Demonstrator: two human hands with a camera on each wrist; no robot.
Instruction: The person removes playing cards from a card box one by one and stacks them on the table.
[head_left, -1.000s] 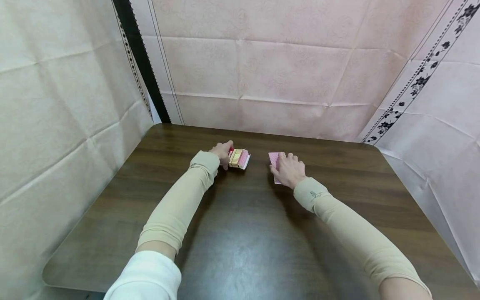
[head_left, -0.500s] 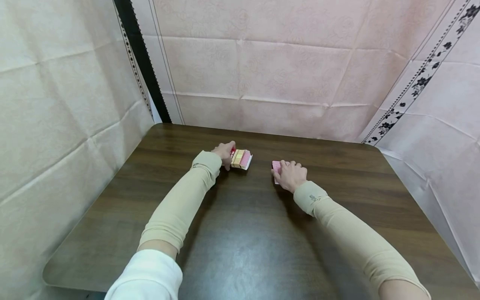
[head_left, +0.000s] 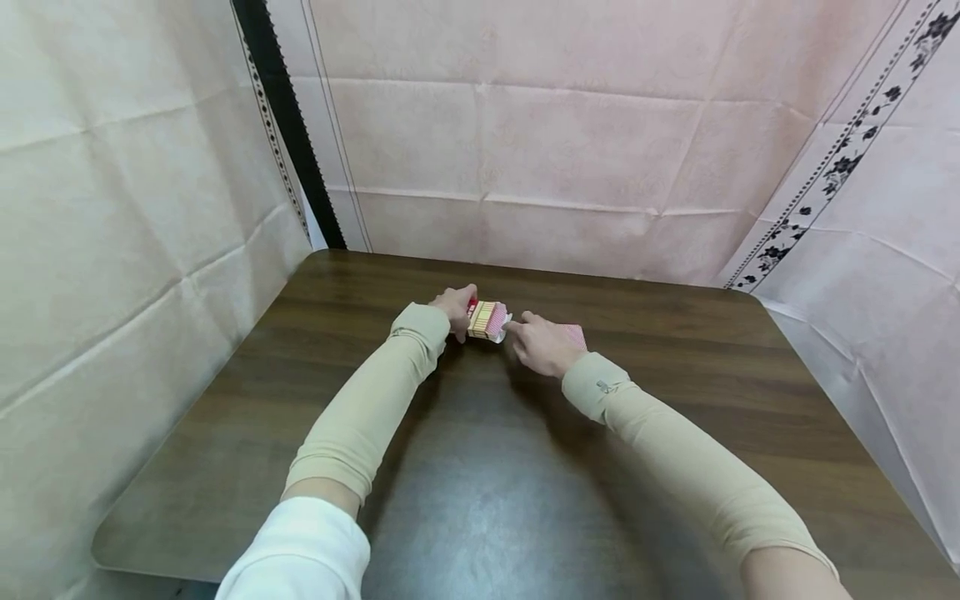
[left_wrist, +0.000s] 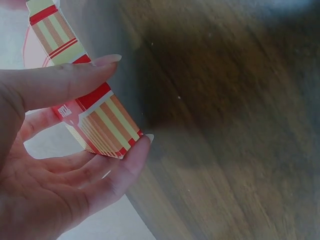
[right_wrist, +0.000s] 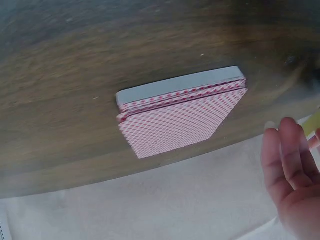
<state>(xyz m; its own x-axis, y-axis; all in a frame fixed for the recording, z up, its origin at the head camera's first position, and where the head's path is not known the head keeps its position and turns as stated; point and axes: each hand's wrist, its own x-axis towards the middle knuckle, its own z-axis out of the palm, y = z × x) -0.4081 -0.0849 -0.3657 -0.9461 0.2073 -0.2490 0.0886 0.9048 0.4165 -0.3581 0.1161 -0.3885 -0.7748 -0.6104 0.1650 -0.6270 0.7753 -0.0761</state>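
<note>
Finding the striped card box (head_left: 485,320) just above centre of the head view, with a pale flap (head_left: 504,332) at its right end. Gripped in the left hand (head_left: 452,310), with thumb across a striped side and a curl of fingers round the lower end in the left wrist view. Cannot tell about contact between box and table (head_left: 480,500). Reaching to the flap end with the right hand (head_left: 542,343), fingers extended side by side at lower right of the right wrist view; cannot tell about any pinch on the flap.

Judging the box light, thin-walled, stiff along the edges but easily crushed on the broad faces, with a flap likely to crease. Best held lightly by the narrow sides, well back from the flap.

Spotting the card deck (right_wrist: 182,120) at centre of the right wrist view, lying flat, patterned back up, slightly out of line at the edges. Likely heavier than the box, firm as a block, slick between cards, apt to slide apart. Best taken by opposite edges, squeezed square.

Noting in the way: right hand, covering most of the deck in the head view. Also seeing left sleeve (head_left: 367,417) from lower left, right sleeve (head_left: 682,446) from lower right, backdrop cloth (head_left: 570,150) across the top.
</note>
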